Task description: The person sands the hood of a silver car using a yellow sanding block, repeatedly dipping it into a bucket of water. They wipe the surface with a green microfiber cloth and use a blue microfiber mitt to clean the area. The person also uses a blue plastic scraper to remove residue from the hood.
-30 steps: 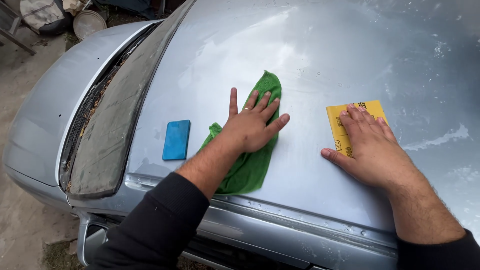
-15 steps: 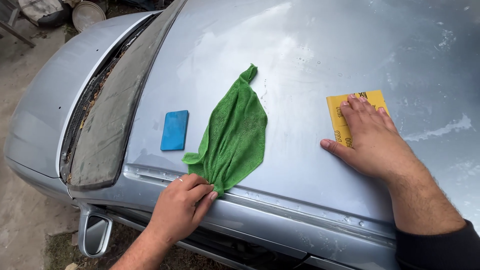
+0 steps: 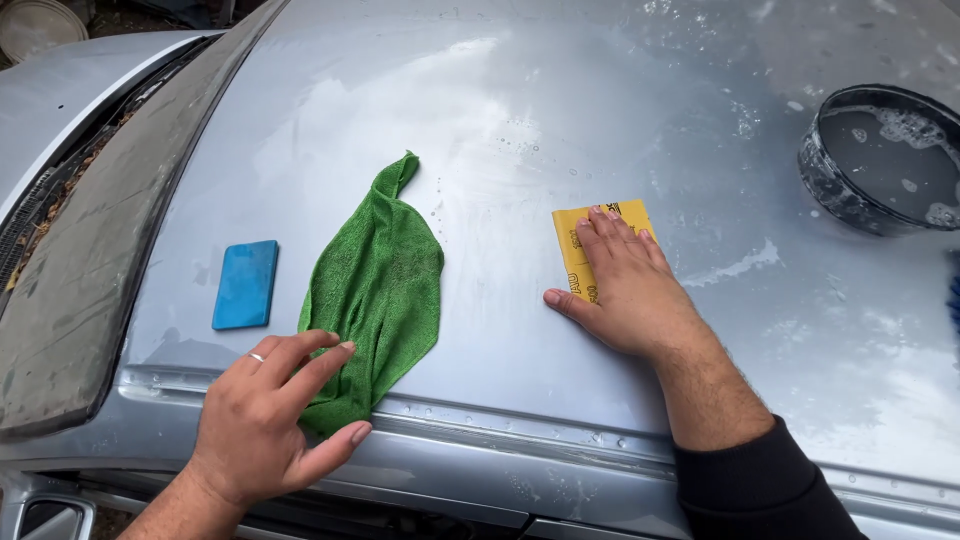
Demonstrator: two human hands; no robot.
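Counting 1 cloth [image 3: 377, 290] — 1 block [image 3: 246, 284] — 1 sandpaper [image 3: 580, 240]

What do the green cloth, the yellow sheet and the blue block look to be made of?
Green cloth, under the left hand's fingertips: soft fuzzy fabric, likely microfibre, lying in limp folds. Yellow sheet, pressed flat under the right hand: thin, stiff, matte, probably sandpaper seen from its paper back. Blue block: smooth, matte, rounded corners, maybe rubber or foam; cannot tell which.
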